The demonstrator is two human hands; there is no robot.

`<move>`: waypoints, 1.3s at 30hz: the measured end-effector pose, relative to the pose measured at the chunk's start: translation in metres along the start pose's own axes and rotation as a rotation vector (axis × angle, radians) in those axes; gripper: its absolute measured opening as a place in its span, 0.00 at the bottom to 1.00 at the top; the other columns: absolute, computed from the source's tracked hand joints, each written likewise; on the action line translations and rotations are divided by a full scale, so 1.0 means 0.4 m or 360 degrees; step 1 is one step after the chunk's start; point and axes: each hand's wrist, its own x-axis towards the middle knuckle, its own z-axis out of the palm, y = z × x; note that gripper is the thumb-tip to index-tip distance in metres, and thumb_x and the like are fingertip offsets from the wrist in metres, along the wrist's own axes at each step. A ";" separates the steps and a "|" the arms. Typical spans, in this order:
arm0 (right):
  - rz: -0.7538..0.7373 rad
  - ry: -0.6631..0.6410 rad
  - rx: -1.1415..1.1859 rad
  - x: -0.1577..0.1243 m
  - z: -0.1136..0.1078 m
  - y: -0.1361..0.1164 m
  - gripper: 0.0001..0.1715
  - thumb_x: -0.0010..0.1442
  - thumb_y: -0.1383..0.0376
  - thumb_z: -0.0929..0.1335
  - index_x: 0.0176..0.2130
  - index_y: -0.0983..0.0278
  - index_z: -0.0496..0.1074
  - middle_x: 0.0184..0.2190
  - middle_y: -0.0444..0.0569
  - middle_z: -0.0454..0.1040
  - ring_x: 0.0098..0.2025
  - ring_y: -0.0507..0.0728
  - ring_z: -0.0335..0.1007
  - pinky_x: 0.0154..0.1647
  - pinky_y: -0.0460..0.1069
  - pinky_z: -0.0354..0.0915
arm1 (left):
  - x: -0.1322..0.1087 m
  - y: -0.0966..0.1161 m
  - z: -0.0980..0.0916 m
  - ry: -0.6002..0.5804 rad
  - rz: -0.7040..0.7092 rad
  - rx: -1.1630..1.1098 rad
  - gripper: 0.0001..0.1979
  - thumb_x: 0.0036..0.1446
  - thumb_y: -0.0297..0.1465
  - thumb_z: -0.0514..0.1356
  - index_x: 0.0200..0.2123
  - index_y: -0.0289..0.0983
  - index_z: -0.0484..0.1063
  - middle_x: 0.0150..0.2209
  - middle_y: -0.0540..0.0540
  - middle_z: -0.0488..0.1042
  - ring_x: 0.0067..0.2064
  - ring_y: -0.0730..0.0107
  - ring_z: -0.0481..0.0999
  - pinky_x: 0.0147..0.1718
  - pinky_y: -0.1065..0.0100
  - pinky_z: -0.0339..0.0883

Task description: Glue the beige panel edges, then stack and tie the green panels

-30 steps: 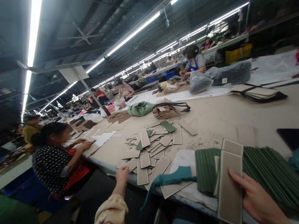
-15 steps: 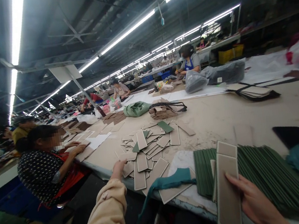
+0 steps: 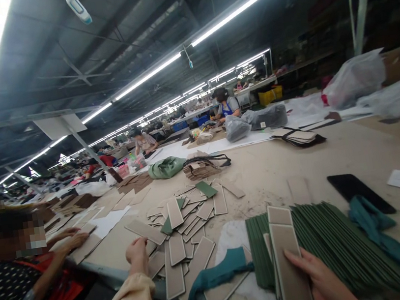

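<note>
On the left, my left hand [image 3: 137, 252] is closed at the near edge of a loose pile, its fingers pinching a beige rectangular panel [image 3: 146, 231] with pale edging. Beside it lies the heap of similar beige panels [image 3: 176, 249], mixed with a few showing green faces [image 3: 206, 189]. My right hand [image 3: 324, 276] grips a long beige panel [image 3: 288, 261], thumb across its face; another edge shows behind it. Right behind that hand stands a tightly packed row of green panels [image 3: 331, 236]. A teal cloth strip [image 3: 219, 265] lies between pile and row.
A dark phone-like slab [image 3: 360, 192] and a teal cloth [image 3: 375, 229] lie at right. Farther back are a green bag [image 3: 166, 167], a strapped bundle of brown pieces [image 3: 202, 165] and plastic bags [image 3: 237, 128]. A co-worker [image 3: 24, 274] sits close on the left.
The view has swung right, so most things appear farther left. My left hand has closed on a panel and drawn it toward the pile's near left side. My right hand keeps its grip.
</note>
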 end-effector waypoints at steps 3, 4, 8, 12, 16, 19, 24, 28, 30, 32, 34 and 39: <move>0.0018 -0.0031 0.0031 0.000 0.000 0.002 0.25 0.52 0.55 0.74 0.47 0.65 0.74 0.41 0.51 0.79 0.40 0.60 0.76 0.38 0.50 0.71 | -0.019 0.032 -0.030 -0.0050 -0.0119 -0.0381 0.08 0.58 0.26 0.55 0.40 0.33 0.70 0.28 0.49 0.75 0.29 0.72 0.76 0.30 0.70 0.71; 0.0018 -0.0049 0.0043 0.000 0.000 0.001 0.24 0.52 0.56 0.73 0.46 0.64 0.75 0.41 0.51 0.80 0.40 0.60 0.76 0.38 0.50 0.71 | -0.035 0.043 -0.041 -0.0096 -0.0125 -0.0498 0.08 0.56 0.25 0.55 0.40 0.34 0.70 0.28 0.49 0.75 0.28 0.73 0.76 0.31 0.71 0.71; 0.0002 -0.0096 0.0119 -0.004 0.004 0.003 0.21 0.53 0.56 0.73 0.44 0.65 0.76 0.41 0.50 0.80 0.41 0.58 0.76 0.40 0.49 0.71 | -0.176 0.056 -0.069 -0.0430 -0.0106 -0.0820 0.10 0.51 0.25 0.60 0.39 0.35 0.70 0.30 0.48 0.77 0.31 0.71 0.78 0.36 0.69 0.73; 0.0017 -0.0181 0.0214 -0.006 0.014 0.009 0.21 0.54 0.55 0.73 0.44 0.64 0.76 0.43 0.51 0.79 0.42 0.58 0.76 0.43 0.50 0.71 | -0.410 0.007 -0.018 -0.1071 -0.0243 -0.1078 0.19 0.38 0.30 0.70 0.37 0.36 0.72 0.34 0.45 0.78 0.33 0.65 0.79 0.35 0.67 0.72; -0.0035 -0.0232 0.0229 -0.005 0.028 0.019 0.29 0.53 0.51 0.72 0.49 0.64 0.74 0.45 0.53 0.78 0.46 0.62 0.75 0.49 0.56 0.69 | -0.622 -0.046 0.097 -0.1364 -0.0383 -0.1041 0.24 0.29 0.35 0.74 0.32 0.36 0.71 0.26 0.48 0.75 0.26 0.69 0.75 0.27 0.70 0.67; -0.0061 -0.0154 0.0146 -0.003 0.033 0.024 0.33 0.51 0.51 0.73 0.52 0.63 0.72 0.44 0.51 0.79 0.46 0.62 0.75 0.48 0.54 0.70 | -0.721 -0.054 0.161 -0.1613 -0.0350 -0.0976 0.23 0.25 0.31 0.75 0.28 0.36 0.69 0.20 0.50 0.70 0.20 0.74 0.68 0.22 0.70 0.62; -0.0010 -0.0001 0.0055 -0.008 0.021 0.012 0.39 0.49 0.54 0.75 0.57 0.62 0.65 0.43 0.49 0.79 0.41 0.60 0.77 0.38 0.50 0.73 | -0.711 -0.013 0.141 -0.1649 0.0282 -0.0800 0.15 0.44 0.37 0.67 0.34 0.35 0.73 0.28 0.45 0.77 0.32 0.67 0.76 0.33 0.69 0.68; -0.0044 0.0129 0.0096 -0.009 0.002 -0.015 0.42 0.45 0.56 0.77 0.57 0.59 0.65 0.43 0.46 0.79 0.36 0.58 0.77 0.33 0.48 0.74 | -0.499 0.013 0.061 -0.0902 0.0687 -0.0043 0.14 0.53 0.37 0.59 0.39 0.35 0.75 0.38 0.43 0.79 0.41 0.64 0.77 0.42 0.67 0.69; -0.0073 0.0186 0.0088 -0.006 -0.007 -0.023 0.42 0.42 0.57 0.78 0.55 0.57 0.66 0.43 0.45 0.79 0.34 0.56 0.77 0.31 0.46 0.73 | -0.369 0.005 0.020 -0.0700 0.0638 0.0131 0.15 0.53 0.35 0.59 0.41 0.33 0.74 0.43 0.41 0.77 0.47 0.61 0.75 0.48 0.65 0.66; -0.0077 0.0201 0.0078 -0.005 -0.012 -0.025 0.41 0.42 0.57 0.78 0.55 0.56 0.67 0.43 0.44 0.79 0.34 0.55 0.77 0.31 0.45 0.73 | -0.260 -0.008 -0.013 -0.0539 0.0582 0.0312 0.16 0.53 0.34 0.59 0.43 0.32 0.74 0.47 0.38 0.76 0.52 0.58 0.73 0.51 0.64 0.64; -0.0054 0.0185 0.0080 -0.006 -0.012 -0.022 0.40 0.43 0.57 0.78 0.55 0.57 0.67 0.42 0.44 0.79 0.34 0.55 0.77 0.32 0.46 0.73 | -0.184 -0.015 -0.027 -0.0449 0.0538 0.0466 0.17 0.55 0.36 0.58 0.44 0.31 0.73 0.47 0.36 0.76 0.51 0.57 0.74 0.49 0.64 0.65; 0.0007 0.0156 0.0068 -0.013 0.002 -0.011 0.39 0.43 0.58 0.78 0.53 0.59 0.67 0.38 0.45 0.80 0.32 0.56 0.76 0.30 0.48 0.74 | -0.090 0.004 0.024 -0.0399 0.0576 0.0759 0.22 0.56 0.38 0.58 0.49 0.29 0.69 0.50 0.32 0.74 0.52 0.53 0.73 0.48 0.62 0.65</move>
